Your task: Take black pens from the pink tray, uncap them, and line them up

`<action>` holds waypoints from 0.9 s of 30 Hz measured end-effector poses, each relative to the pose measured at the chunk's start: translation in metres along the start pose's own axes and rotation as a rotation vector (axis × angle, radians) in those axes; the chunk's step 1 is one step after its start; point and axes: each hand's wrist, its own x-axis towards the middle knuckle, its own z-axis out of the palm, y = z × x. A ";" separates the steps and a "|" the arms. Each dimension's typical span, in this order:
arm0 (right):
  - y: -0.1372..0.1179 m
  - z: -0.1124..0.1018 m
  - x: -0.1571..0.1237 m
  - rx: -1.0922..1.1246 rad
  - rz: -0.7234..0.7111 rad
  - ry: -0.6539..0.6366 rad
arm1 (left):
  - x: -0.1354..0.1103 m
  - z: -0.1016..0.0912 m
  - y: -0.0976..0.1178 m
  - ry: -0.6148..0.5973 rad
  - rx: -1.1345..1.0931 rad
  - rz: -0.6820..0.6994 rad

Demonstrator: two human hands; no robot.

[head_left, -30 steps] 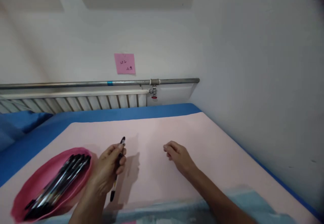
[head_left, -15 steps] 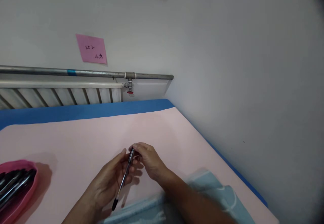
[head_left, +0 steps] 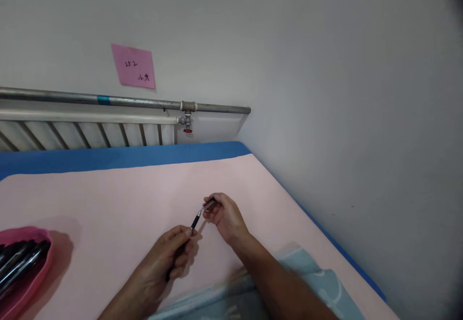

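My left hand (head_left: 170,255) is closed around the barrel of a black pen (head_left: 196,220), its metal tip bare and pointing up and to the right. Between the thumb and fingers of my right hand (head_left: 224,215) is the pen cap (head_left: 209,205), clear with a dark part. The cap's mouth is right by the pen tip; whether they touch I cannot tell. Both hands are above the pink table mat (head_left: 119,209). The back end of the pen is mostly hidden by my left fingers.
At the left edge stands a pink basket (head_left: 50,257) holding several black pens (head_left: 23,262). A light blue patterned cloth (head_left: 307,267) lies at the near side, under my right forearm. Behind the blue table edge (head_left: 144,158) are a radiator (head_left: 94,134) and a metal pipe (head_left: 144,102). A wall (head_left: 343,132) rises on the right.
The cap has come off the pen. My left hand has wrapped round the barrel, and my right hand has moved slightly up and right with the cap.
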 end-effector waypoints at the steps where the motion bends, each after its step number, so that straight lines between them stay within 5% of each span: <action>1: 0.000 0.000 -0.001 0.045 0.035 0.003 | 0.001 0.001 -0.002 -0.006 0.001 0.019; 10: 0.014 -0.001 -0.003 0.140 0.286 -0.019 | 0.002 0.002 -0.005 -0.024 -0.013 0.053; 20: 0.022 -0.001 -0.015 -0.486 -0.022 -0.134 | 0.001 0.005 -0.009 0.115 0.164 0.152; 27: 0.022 0.004 -0.017 -0.500 -0.037 -0.160 | 0.005 0.002 -0.010 0.238 0.370 0.215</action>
